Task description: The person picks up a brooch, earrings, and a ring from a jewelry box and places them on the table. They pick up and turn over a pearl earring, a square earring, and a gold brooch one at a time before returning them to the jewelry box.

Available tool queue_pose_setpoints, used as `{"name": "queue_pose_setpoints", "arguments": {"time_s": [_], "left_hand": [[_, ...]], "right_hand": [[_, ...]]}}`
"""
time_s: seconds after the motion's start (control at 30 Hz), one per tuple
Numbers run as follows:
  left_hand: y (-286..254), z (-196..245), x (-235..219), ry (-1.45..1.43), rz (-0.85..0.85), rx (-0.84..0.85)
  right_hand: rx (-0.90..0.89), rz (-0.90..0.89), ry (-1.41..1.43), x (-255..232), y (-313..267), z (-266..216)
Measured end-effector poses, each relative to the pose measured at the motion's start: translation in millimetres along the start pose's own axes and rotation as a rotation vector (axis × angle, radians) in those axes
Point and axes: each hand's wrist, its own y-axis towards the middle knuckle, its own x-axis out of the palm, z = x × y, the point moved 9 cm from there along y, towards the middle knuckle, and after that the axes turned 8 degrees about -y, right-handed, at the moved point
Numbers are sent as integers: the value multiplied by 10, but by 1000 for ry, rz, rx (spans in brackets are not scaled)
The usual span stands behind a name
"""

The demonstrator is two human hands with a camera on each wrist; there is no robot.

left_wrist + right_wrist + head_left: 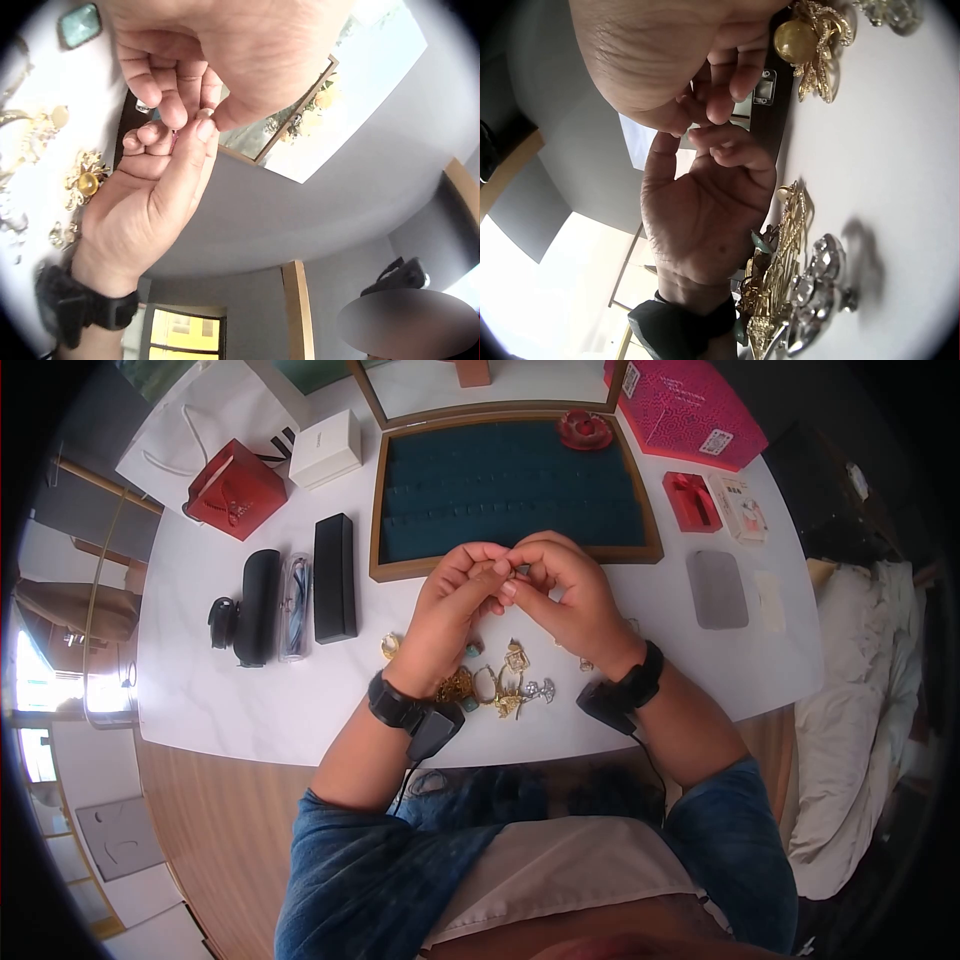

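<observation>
Left hand [452, 600]: raised above the bench [250, 690], fingers curled in, fingertips meeting those of the other hand on a small piece of jewellery [520, 570].
Right hand [572, 592]: fingers curled likewise, thumb and forefinger pinching the same small piece from the other side.
Small piece: held between the two sets of fingertips, over the front edge of the tray [400, 565]; mostly hidden, its kind cannot be told.
Tray: wooden frame, dark green padded lining, a red item [585, 430] in its far right corner.
Loose jewellery [500, 685]: gold and clear-stone pieces lie on the bench just below the wrists, with a gold brooch [86, 180] among them.
Left of the tray: black cases [335, 577] and a clear case, side by side; a red bag [235, 488] and a white box [325, 448] beyond.
Right of the tray: pink box [685, 405], small red box [692, 500], grey pad [717, 588].
Judgement on method: the work looks like fine fingertip handling; it is best kept low over the bench so that a slip drops the piece a short way, with light pressure and wrists clear of the loose pieces.
</observation>
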Motion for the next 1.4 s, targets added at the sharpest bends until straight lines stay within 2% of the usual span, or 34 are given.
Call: {"name": "queue_pose_setpoints", "arguments": {"time_s": [1.4], "left_hand": [[2,-16,-28,12,23,-8]], "right_hand": [[-4,-4,27,18,-5,-2]]}}
